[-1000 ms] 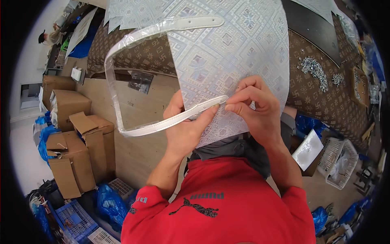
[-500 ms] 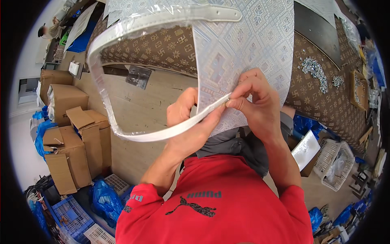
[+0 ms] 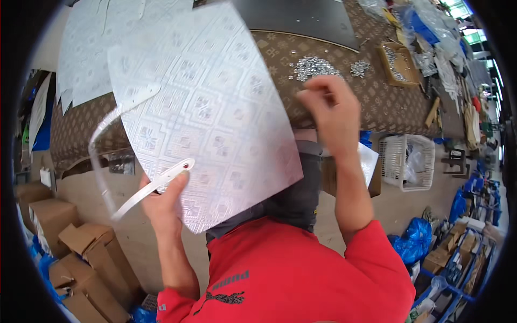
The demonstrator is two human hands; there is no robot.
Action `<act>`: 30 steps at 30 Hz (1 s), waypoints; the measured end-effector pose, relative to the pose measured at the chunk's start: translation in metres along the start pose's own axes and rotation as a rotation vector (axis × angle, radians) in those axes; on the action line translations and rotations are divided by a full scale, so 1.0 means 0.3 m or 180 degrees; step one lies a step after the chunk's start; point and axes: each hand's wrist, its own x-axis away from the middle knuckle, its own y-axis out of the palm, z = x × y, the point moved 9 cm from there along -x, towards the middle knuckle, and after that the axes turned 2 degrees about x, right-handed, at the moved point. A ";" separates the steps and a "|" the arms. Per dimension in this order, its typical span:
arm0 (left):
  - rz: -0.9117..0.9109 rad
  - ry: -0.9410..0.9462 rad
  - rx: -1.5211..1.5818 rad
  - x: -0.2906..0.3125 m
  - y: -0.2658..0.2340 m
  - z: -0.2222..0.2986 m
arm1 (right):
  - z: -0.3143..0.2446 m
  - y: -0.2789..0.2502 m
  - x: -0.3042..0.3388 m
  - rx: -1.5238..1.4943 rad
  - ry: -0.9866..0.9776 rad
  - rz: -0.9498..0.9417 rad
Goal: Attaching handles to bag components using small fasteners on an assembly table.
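Left grip (image 3: 164,202) closed on white strap (image 3: 144,192), right grip (image 3: 337,110) near shiny pieces (image 3: 316,67)

From my far seat, I see the thumb pressing the strap against the pale patterned sheet (image 3: 215,116), whose left edge is inside the same grip. One strap end lies over the sheet and shows a small reddish spot. From there the strap bends out past the left edge, and its other end appears higher up, over the sheet. The right grip is half curled and blurred; I cannot tell if it holds something small. It is near the heap of shiny pieces on the brown patterned desk (image 3: 396,105), with a shallow tray (image 3: 403,83) farther right.
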 end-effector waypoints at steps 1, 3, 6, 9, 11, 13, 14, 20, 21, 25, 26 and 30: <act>-0.0056 -0.0001 0.0049 -0.016 -0.002 -0.008 | 0.067 -0.104 -0.024 0.0540 -0.0037 0.0360; -0.0062 -0.0357 0.0031 -0.038 -0.014 -0.057 | 0.203 -0.244 -0.037 0.1292 0.0166 0.0547; -0.0069 -0.0501 -0.0027 -0.033 -0.006 -0.073 | 0.237 -0.242 -0.069 0.1338 0.0104 0.0445; -0.0111 -0.0434 -0.0029 -0.025 0.018 -0.058 | 0.250 -0.225 -0.096 0.1421 -0.0003 0.0429; -0.0136 -0.0379 0.0037 -0.027 0.030 -0.048 | 0.233 -0.215 -0.114 0.1586 -0.0175 0.0493; -0.0143 -0.0339 0.0058 -0.035 0.030 -0.037 | 0.228 -0.226 -0.117 0.1400 -0.0128 0.0619; -0.0136 -0.0293 0.0037 -0.032 0.024 -0.036 | 0.227 -0.237 -0.116 0.1221 -0.0080 0.0710; 0.0059 0.0104 -0.0706 -0.016 -0.023 -0.030 | 0.234 -0.201 -0.116 -0.1878 0.0645 0.0640; 0.0040 0.0127 -0.0788 -0.014 -0.014 -0.015 | 0.199 -0.172 -0.108 -0.2004 0.0692 0.0524; 0.0202 0.0322 -0.0913 0.008 0.035 0.007 | 0.021 0.078 -0.012 -0.3181 0.0789 -0.0760; 0.0220 0.0389 -0.0853 0.019 0.059 0.022 | -0.045 0.169 0.032 -0.3129 0.0798 -0.1390; 0.0237 0.0723 -0.1272 0.064 0.075 0.103 | -0.233 0.440 0.203 -0.2482 0.0526 -0.2160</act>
